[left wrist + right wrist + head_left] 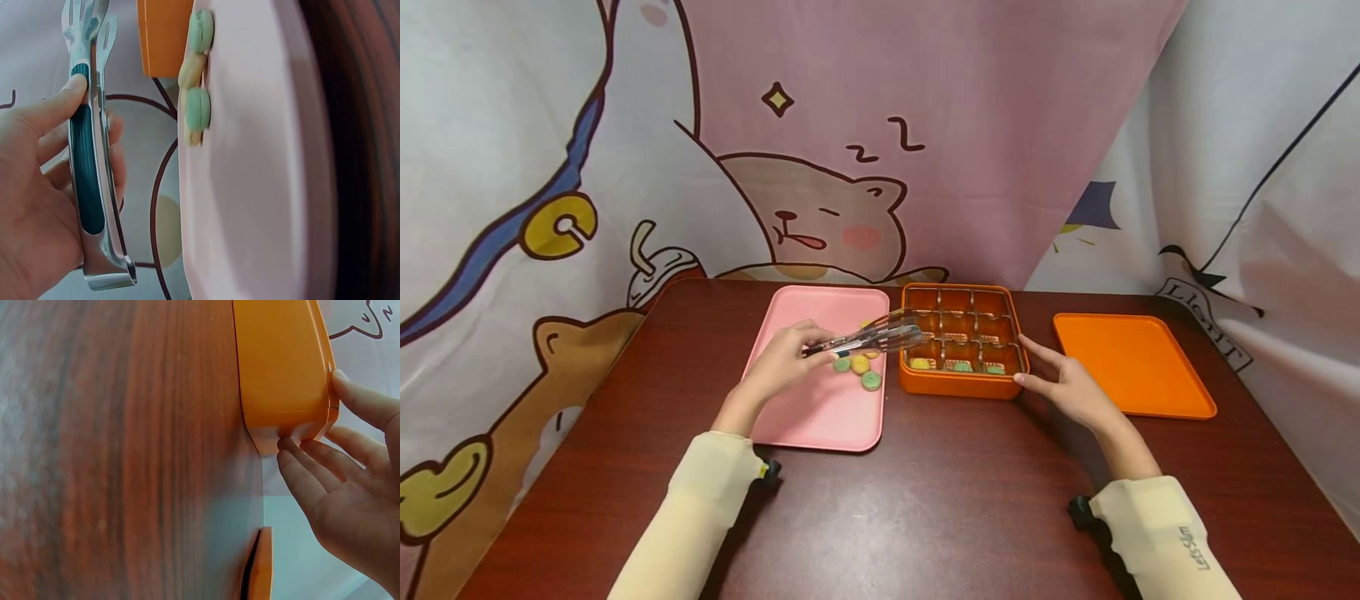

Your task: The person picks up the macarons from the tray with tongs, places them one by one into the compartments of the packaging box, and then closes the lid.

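Note:
My left hand [782, 358] grips metal tongs [90, 162] with teal handle inserts, the thumb pressed on one insert. The slotted tips reach over the right edge of the pink tray [820, 421] and overlap the orange box [958, 385] in the head view; nothing shows between them. On the tray lie several small macarons, among them a green macaron [871, 381] and a yellow macaron [860, 364]. The box has a divided insert, with a yellow macaron [920, 364] and two green macarons [961, 367] in its front row. My right hand [1071, 387] touches the box's right side, fingers extended, thumb at the near corner.
An orange lid [1135, 367] lies flat on the dark wooden table [925, 500], to the right of the box. Behind the table hangs a printed cartoon curtain [970, 125], which continues along both sides.

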{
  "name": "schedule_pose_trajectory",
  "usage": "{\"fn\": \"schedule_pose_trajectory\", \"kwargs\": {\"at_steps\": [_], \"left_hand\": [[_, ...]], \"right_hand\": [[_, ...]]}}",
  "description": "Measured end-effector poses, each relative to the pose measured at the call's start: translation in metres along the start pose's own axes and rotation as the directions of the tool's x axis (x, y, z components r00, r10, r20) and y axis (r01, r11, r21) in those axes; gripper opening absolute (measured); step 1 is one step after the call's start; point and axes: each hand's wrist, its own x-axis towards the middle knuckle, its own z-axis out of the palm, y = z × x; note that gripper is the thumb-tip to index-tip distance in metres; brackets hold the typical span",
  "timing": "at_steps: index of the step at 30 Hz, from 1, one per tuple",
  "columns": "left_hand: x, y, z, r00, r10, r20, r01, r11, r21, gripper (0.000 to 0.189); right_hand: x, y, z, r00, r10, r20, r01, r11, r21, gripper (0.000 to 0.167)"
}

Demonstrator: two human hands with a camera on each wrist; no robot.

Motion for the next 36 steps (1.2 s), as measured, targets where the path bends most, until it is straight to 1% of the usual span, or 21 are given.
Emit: {"fn": "schedule_pose_trajectory", "kwargs": {"at_steps": [3, 6, 10, 17, 20, 26, 29, 33, 36], "left_hand": [[-0.005, -0.004, -0.008, 1.0, -0.029, 0.007, 0.029, 1.0, -0.009, 0.03], [-0.011, -0.009, -0.017, 0.999, -0.045, 0.009, 0.045, 0.999, -0.007, 0.03], [-0.02, -0.021, -0.028, 0.999, -0.043, -0.009, 0.043, 0.999, 0.029, 0.029], [-0.039, -0.041, -0.04, 0.995, -0.096, -0.021, 0.098, 0.992, 0.078, 0.028], [-0.046, -0.048, -0.043, 0.994, -0.105, -0.021, 0.106, 0.99, 0.096, 0.027], [-0.054, -0.056, -0.044, 0.995, -0.094, -0.019, 0.096, 0.987, 0.129, 0.025], [-0.056, -0.059, -0.044, 0.995, -0.095, -0.01, 0.096, 0.985, 0.141, 0.024], [-0.057, -0.062, -0.043, 0.993, -0.116, 0.006, 0.114, 0.981, 0.158, 0.025], [-0.057, -0.064, -0.041, 0.992, -0.121, 0.02, 0.116, 0.977, 0.176, 0.025]], "right_hand": [[0.0, -0.001, -0.001, 1.0, 0.004, 0.001, -0.004, 1.0, 0.005, 0.074], [0.0, -0.003, -0.001, 1.0, 0.01, 0.004, -0.01, 1.0, 0.008, 0.074], [0.0, -0.004, -0.002, 1.0, 0.016, 0.002, -0.016, 1.0, 0.011, 0.074], [0.001, -0.002, -0.001, 1.0, 0.015, -0.005, -0.015, 1.0, -0.01, 0.075], [0.001, -0.001, -0.001, 1.0, 0.013, -0.003, -0.013, 1.0, -0.012, 0.075], [0.0, 0.0, 0.0, 1.0, 0.014, -0.001, -0.014, 1.0, -0.006, 0.075], [-0.001, -0.001, 0.0, 1.0, 0.02, 0.001, -0.02, 1.0, 0.0, 0.075], [-0.001, -0.001, 0.001, 1.0, 0.027, -0.002, -0.027, 1.0, 0.003, 0.074], [-0.001, -0.002, 0.001, 1.0, 0.025, -0.002, -0.025, 1.0, 0.004, 0.074]]}}
